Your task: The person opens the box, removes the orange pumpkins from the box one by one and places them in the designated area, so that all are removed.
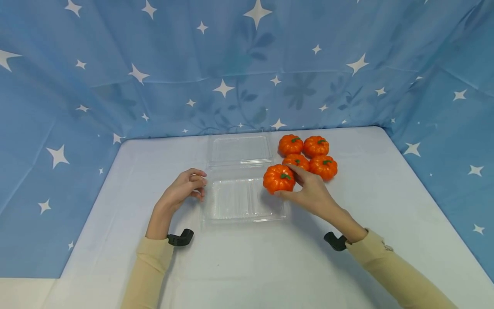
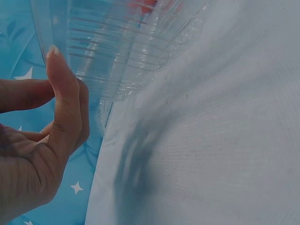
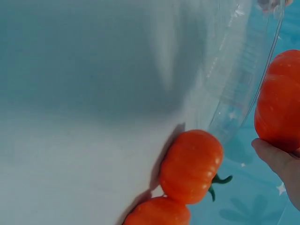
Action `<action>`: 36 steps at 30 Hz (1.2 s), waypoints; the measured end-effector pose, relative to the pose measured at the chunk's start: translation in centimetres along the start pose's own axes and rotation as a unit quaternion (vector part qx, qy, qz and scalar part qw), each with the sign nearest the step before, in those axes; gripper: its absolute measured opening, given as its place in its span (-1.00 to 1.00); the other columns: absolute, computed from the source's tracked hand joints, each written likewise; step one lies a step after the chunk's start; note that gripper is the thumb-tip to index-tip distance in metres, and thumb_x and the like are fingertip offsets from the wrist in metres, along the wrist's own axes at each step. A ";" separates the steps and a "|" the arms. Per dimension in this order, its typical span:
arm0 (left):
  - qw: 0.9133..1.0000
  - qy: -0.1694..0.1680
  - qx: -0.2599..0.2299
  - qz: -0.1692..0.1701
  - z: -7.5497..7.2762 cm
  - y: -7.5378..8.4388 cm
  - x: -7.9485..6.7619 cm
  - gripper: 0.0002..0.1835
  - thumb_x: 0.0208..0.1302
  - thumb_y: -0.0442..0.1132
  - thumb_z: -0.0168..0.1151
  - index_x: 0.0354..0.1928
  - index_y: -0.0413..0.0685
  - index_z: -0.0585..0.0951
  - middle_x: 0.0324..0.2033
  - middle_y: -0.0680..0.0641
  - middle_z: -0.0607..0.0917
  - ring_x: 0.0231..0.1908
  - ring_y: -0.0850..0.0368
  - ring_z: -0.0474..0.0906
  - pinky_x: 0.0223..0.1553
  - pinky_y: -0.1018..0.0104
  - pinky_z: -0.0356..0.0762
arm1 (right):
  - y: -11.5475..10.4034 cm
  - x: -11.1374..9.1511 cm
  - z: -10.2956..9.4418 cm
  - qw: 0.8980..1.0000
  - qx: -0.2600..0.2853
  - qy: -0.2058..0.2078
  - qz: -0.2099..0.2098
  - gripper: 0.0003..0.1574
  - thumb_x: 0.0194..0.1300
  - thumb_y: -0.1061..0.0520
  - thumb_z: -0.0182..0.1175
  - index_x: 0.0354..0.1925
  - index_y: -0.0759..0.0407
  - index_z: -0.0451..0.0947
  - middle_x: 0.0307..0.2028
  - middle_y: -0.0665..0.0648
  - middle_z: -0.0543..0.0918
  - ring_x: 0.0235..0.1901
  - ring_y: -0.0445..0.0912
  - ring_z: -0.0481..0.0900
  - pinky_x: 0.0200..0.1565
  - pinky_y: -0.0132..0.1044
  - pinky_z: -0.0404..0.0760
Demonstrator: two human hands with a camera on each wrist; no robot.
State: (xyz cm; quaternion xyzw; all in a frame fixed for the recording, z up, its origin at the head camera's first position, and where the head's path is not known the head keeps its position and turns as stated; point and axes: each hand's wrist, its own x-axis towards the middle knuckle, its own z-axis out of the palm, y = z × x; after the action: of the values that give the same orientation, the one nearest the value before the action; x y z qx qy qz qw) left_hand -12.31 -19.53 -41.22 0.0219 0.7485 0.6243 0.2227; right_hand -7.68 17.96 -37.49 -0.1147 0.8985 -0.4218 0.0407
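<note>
My right hand (image 1: 314,195) grips a small orange toy pumpkin (image 1: 278,179) with a green stem, between thumb and fingers. That pumpkin hangs above the right end of a hinged clear plastic container (image 1: 231,221); in the right wrist view the pumpkin (image 3: 279,103) is beside the container's rim. At the container's left edge, my left hand (image 1: 179,193) has bent fingers and holds the rim; the left wrist view shows a fingertip (image 2: 55,56) against the clear wall (image 2: 108,61). The container's lid (image 1: 241,148) lies folded back behind its base.
Several more toy pumpkins (image 1: 323,167) sit clustered at the back right, just beyond the right hand. A white cloth (image 1: 247,266) covers the table. Blue star-printed curtain (image 1: 173,98) hangs along the back and sides. Each wrist wears a black camera mount (image 1: 180,237).
</note>
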 end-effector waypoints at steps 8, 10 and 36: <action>1.000 -0.001 -0.003 0.003 0.1 0.0 0.1 -0.52 0.51 -0.38 0.03 0.33 -0.51 0.23 -0.41 -0.09 0.53 -0.45 0.10 0.56 -0.39 0.18 0.69 | 1.6 -0.8 -1.4 1.000 0.004 0.018 0.018 0.08 0.15 0.05 0.56 0.45 0.43 0.27 0.38 0.40 0.45 0.36 0.30 0.46 0.31 0.12 0.51; 1.000 -0.002 -0.003 0.003 0.1 -0.1 0.1 -0.52 0.51 -0.38 0.02 0.33 -0.52 0.23 -0.41 -0.09 0.53 -0.45 0.10 0.56 -0.39 0.17 0.70 | 2.0 -1.0 -1.7 0.999 0.004 0.019 0.026 0.07 0.16 0.05 0.56 0.44 0.44 0.28 0.38 0.41 0.45 0.36 0.31 0.46 0.31 0.12 0.50; 1.000 -0.003 0.002 0.004 0.1 0.1 -0.2 -0.50 0.52 -0.37 0.03 0.36 -0.50 0.21 -0.36 -0.16 0.57 -0.42 0.09 0.58 -0.35 0.16 0.71 | 6.6 -1.8 -2.2 0.995 -0.046 0.000 0.090 0.02 0.20 0.09 0.49 0.42 0.48 0.23 0.37 0.52 0.40 0.35 0.41 0.42 0.31 0.24 0.48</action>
State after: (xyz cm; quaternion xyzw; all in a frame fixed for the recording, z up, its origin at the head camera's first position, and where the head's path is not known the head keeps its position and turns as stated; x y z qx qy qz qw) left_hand -12.06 -19.46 -41.10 0.0270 0.7487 0.6237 0.2229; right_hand -7.46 24.09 -41.14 -0.0354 0.9236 -0.3746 0.0732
